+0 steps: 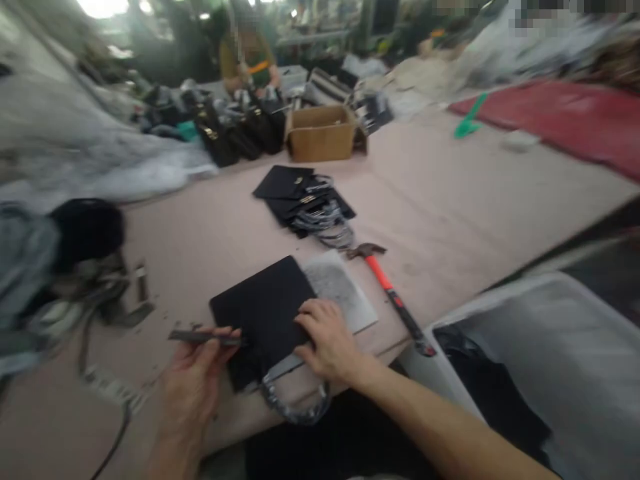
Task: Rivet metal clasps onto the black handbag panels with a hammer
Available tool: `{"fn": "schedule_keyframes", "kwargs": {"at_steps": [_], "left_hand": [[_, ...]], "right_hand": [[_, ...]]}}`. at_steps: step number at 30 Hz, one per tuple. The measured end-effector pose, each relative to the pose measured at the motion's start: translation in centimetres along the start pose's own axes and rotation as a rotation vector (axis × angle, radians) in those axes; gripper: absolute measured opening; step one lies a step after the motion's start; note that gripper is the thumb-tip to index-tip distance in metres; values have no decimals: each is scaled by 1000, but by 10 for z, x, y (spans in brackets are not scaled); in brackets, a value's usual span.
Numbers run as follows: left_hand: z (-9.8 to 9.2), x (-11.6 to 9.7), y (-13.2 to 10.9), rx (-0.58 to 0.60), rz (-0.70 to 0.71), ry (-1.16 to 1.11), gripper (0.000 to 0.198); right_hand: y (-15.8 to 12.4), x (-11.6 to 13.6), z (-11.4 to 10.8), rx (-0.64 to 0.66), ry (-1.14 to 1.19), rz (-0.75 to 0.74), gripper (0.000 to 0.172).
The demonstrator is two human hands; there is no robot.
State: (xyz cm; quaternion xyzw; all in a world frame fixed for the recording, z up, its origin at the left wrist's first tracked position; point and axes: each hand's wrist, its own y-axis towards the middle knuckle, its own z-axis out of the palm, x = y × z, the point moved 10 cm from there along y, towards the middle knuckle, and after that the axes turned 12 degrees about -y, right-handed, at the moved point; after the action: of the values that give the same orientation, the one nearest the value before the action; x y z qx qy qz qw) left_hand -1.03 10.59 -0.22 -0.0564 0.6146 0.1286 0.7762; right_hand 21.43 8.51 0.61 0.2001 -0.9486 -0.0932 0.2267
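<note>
A flat black bag panel [270,300] lies near the table's front edge, partly over a pale, marked slab [345,293]. From its near edge a plastic-wrapped loop handle [297,410] hangs over the table's edge. In my left hand [195,367] a narrow dark metal bar [200,337] is pinched, its right end over the panel's left part. My right hand [330,340] lies on the panel's right side, its fingers slightly bent and apart, holding nothing. A claw hammer [393,293] with a red and black handle lies right of the slab.
Beyond the slab is a pile of black bag pieces [295,193] with wrapped handles. A cardboard box [321,135] and dark bags [215,133] stand farther back, near a person. A white bin [565,320] sits at right; a power strip [113,387] at left.
</note>
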Motion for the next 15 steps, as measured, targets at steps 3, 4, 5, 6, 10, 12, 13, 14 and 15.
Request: {"fn": "schedule_keyframes", "kwargs": {"at_steps": [3, 4, 5, 6, 10, 12, 13, 14, 15], "left_hand": [[-37, -6, -17, -71, -32, -10, 31], [-36, -4, -19, -65, -27, 1, 30], [-31, -1, -21, -45, -17, 31, 27], [-26, 1, -23, -28, 1, 65, 25], [-13, 3, -34, 30, 63, 171, 17], [-11, 2, -39, 68, 88, 237, 14], [-10, 2, -41, 84, 102, 286, 13], [-9, 1, -43, 97, 119, 343, 13], [-9, 0, -44, 107, 141, 402, 14]], "right_hand": [[6, 2, 5, -10, 21, -28, 44], [7, 5, 6, -12, 15, -41, 42], [7, 7, 6, -13, 4, -52, 41], [7, 9, 6, -15, -8, -59, 41], [6, 10, 3, -26, -43, -67, 40], [7, 9, 4, -25, -45, -63, 39], [8, 8, 5, -22, -45, -62, 39], [8, 8, 6, -18, -45, -61, 39], [8, 8, 7, -14, -47, -61, 39]]}}
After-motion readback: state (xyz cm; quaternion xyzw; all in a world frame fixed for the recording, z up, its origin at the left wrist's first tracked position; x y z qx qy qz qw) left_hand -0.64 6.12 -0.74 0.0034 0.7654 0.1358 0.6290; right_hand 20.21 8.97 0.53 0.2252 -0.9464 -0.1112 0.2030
